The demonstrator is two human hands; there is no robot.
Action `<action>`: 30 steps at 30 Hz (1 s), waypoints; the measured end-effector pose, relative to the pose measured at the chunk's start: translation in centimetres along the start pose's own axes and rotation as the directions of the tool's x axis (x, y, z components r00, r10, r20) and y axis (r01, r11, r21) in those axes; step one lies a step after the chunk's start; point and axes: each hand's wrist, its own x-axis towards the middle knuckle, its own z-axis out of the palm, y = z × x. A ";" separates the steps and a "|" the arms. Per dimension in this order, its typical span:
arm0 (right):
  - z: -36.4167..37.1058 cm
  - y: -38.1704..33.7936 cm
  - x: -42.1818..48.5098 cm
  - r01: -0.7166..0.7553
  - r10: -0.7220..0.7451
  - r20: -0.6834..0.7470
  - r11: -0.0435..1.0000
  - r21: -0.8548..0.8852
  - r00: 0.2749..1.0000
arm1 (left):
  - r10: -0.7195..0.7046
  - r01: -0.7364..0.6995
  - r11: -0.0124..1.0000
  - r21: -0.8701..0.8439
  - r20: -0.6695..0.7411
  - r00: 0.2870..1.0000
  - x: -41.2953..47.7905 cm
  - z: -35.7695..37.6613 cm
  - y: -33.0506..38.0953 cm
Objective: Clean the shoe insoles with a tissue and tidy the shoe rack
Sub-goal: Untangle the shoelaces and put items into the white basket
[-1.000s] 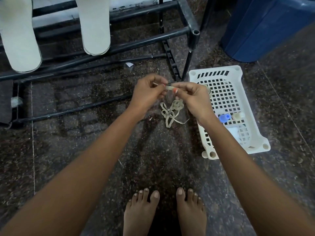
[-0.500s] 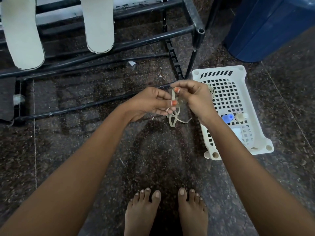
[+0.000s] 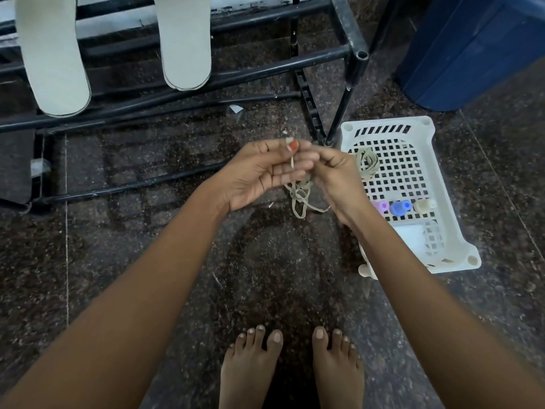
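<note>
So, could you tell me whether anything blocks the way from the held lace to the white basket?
Nothing visible does. The lace hangs from the left hand and right hand, just beside the basket, whose top is open.

The left insole (image 3: 53,54) and the right insole (image 3: 185,39) run off the top edge, so their far ends are unseen. The shoe rack (image 3: 265,75) is cut by the top and left edges, the blue bin (image 3: 472,48) by the top and right. Part of the lace (image 3: 300,196) is lost between the left grip (image 3: 262,172) and the right grip (image 3: 339,178), whose fingertips are smeared (whether they pinch the lace cannot be told). The right forearm (image 3: 413,276) covers the near left wall of the basket (image 3: 386,123) and part of a purple bottle (image 3: 382,206).
</note>
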 end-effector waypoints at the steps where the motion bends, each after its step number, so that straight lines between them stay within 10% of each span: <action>1: 0.2 0.2 -0.2 0.009 -0.009 0.004 0.999 -0.039 1.000 | 0.031 -0.033 0.998 -0.051 -0.030 0.999 0.1 -0.1 0.2; 10: 1.3 1.1 -0.7 0.074 -0.045 0.084 0.922 -0.379 0.995 | 0.122 -0.128 0.992 -0.019 -0.206 0.971 0.9 -0.4 -0.6; 14: 1.2 1.3 -1.0 0.103 -0.064 0.100 0.876 -0.471 0.993 | 0.187 -0.113 0.959 0.259 -0.282 0.941 1.4 -0.9 -1.0; 21: 0.5 0.7 -0.8 0.165 -0.134 0.097 0.831 -0.532 0.986 | 0.129 0.019 0.752 0.659 -0.175 0.976 1.3 -1.1 -1.8; 30: -0.6 -0.2 -0.3 0.151 -0.152 0.034 0.883 -0.444 0.988 | -0.103 0.095 0.746 0.660 -0.027 0.994 0.6 -0.8 -1.5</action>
